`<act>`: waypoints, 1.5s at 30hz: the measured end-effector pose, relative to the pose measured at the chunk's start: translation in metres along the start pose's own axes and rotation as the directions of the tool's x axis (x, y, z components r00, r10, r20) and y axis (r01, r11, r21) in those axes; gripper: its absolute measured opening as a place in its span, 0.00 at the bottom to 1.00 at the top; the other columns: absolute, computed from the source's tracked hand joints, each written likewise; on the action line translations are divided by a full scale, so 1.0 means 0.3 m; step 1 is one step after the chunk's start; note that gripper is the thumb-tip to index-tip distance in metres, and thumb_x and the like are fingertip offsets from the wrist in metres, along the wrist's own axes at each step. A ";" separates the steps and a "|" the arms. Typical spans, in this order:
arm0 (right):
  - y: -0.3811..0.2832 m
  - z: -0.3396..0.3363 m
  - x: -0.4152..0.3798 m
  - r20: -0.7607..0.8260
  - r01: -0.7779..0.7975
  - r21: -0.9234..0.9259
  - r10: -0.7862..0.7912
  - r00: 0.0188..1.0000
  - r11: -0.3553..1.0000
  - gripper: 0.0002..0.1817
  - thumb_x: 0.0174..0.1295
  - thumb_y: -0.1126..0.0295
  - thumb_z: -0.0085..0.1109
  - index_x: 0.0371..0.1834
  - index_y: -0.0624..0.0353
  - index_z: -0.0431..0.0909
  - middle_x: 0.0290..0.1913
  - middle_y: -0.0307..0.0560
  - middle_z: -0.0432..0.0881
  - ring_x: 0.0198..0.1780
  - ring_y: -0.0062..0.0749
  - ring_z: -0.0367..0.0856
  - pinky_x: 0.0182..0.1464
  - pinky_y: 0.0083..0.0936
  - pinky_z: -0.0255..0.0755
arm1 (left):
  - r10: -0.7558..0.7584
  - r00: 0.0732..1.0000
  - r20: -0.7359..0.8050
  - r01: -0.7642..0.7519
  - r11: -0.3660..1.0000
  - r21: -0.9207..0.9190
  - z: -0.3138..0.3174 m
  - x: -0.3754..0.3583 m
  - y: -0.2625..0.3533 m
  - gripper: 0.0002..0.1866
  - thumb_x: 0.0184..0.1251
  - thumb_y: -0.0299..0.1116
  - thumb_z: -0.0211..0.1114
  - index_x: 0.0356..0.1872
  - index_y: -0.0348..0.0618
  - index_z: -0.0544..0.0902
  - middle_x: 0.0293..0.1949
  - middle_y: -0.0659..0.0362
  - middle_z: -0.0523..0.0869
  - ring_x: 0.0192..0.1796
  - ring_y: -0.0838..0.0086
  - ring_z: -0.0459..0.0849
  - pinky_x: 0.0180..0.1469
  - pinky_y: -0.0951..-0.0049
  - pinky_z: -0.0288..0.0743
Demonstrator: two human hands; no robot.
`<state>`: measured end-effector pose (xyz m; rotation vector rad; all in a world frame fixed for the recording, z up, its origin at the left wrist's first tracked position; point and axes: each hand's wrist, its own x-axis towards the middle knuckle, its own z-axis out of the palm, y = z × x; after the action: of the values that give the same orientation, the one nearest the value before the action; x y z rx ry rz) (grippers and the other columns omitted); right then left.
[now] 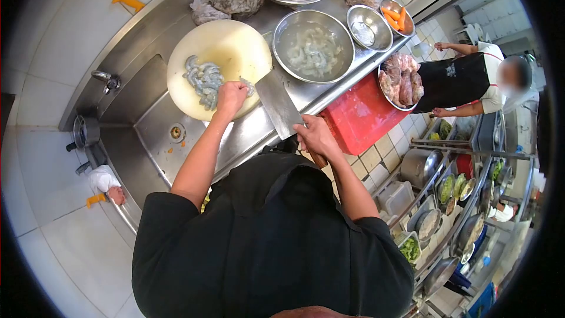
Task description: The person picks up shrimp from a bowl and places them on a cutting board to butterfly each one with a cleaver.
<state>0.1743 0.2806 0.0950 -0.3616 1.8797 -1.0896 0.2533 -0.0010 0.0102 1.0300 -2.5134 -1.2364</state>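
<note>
My right hand point(315, 136) grips the handle of a broad cleaver point(278, 103), whose blade tip reaches over the edge of a round, pale cutting board point(182, 91). On that board, my left hand point(233, 95) has its fingers pinched on a grey raw shrimp point(249, 87) close to the blade. A pile of grey shrimp point(203, 80) lies on the board left of this hand. Just right of the board stands a metal bowl point(276, 41) with more shrimp in cloudy liquid.
Left of the board is a steel sink point(141, 132) with a faucet point(106, 81). Bowls of seafood and carrots point(395, 17) line the counter's back. A meat bowl point(402, 107) rests by a red surface point(358, 119). Another person point(465, 76) stands at right, near shelves of food containers.
</note>
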 end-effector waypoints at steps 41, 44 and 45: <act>0.053 -0.002 -0.039 -0.067 0.013 0.059 -0.009 0.998 0.998 0.12 0.74 0.70 0.58 0.51 0.68 0.80 0.25 0.40 0.79 0.20 0.22 0.78 0.24 0.23 0.73 | 0.095 0.985 0.142 -0.083 0.993 -0.086 -0.262 0.163 0.034 0.19 0.60 0.31 0.74 0.52 0.35 0.90 0.32 0.52 0.91 0.33 0.74 0.85 0.41 0.70 0.80; 0.068 0.004 -0.018 -0.081 0.021 0.044 -0.017 0.997 0.999 0.13 0.73 0.68 0.58 0.53 0.67 0.81 0.24 0.41 0.80 0.19 0.23 0.78 0.23 0.26 0.72 | 0.124 0.956 0.265 -0.074 0.979 -0.191 -0.181 0.165 0.044 0.21 0.58 0.31 0.76 0.53 0.33 0.89 0.33 0.52 0.91 0.33 0.77 0.84 0.41 0.72 0.79; 0.068 0.005 -0.013 -0.092 0.024 0.032 -0.021 0.996 0.999 0.14 0.73 0.68 0.58 0.53 0.67 0.82 0.24 0.41 0.80 0.18 0.24 0.79 0.22 0.27 0.72 | 0.125 0.947 0.294 -0.059 0.973 -0.225 -0.154 0.172 0.033 0.22 0.57 0.31 0.76 0.53 0.33 0.89 0.33 0.52 0.91 0.33 0.77 0.85 0.41 0.72 0.80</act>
<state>0.1814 0.2939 0.0805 -0.3189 1.9395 -1.1683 0.2287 -0.0593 0.0396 0.7073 -2.5323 -1.7081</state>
